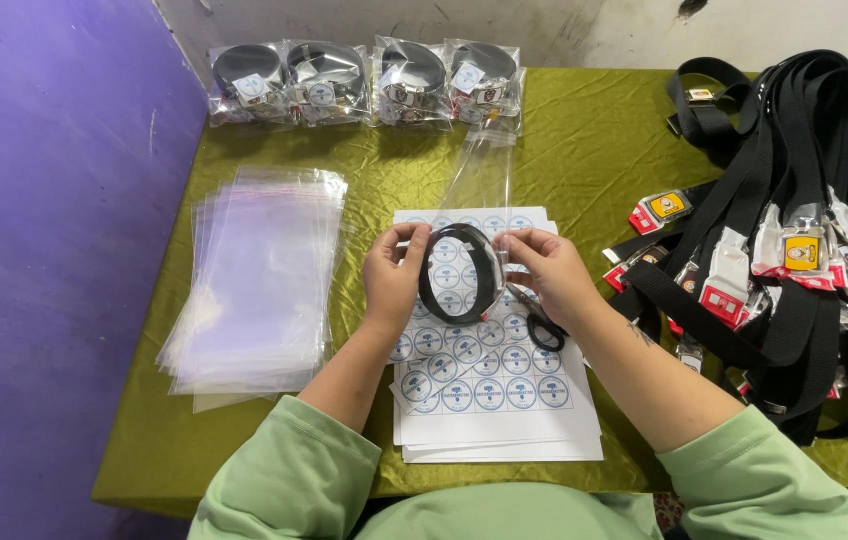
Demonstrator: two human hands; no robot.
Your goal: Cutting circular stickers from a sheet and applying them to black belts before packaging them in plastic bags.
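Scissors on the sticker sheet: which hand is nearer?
Right. The right hand hovers just above the scissors; the left hand is across the coiled belt.

**Even, soft light; sharp centre, bent edges**

Scene bright, evenly lit, diffuse light from above and ahead. Shadows faint: a soft one under the stack of clear bags point(259, 280) on the worktop point(594, 150). The worktop's green cloth shows a mild sheen along its creases. Glare spots on the packed bags point(364, 80) at the far edge and on the wrapped buckles point(804, 250). Focus crisp across the sticker sheets point(489, 395). Wide-angle bowing at the edges; the purple wall point(44, 250) leans. No motion blur seen on either hand.
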